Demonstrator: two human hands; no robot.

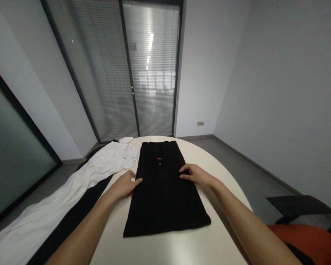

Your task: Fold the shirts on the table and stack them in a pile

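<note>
A black garment [164, 191], folded into a long strip with a small pink mark near its far end, lies flat on a white rounded table [165, 246]. My left hand [127, 183] rests at the garment's left edge, fingers curled and pinching the cloth. At the right edge my right hand [194, 173] does the same, fingertips pressed onto the fabric about halfway along the strip.
White cloth [79, 180] trails over the table's left side on top of a black one [79, 209]. An orange seat with a black armrest [300, 206] stands at the right. Glass doors with blinds [143, 73] close off the far wall.
</note>
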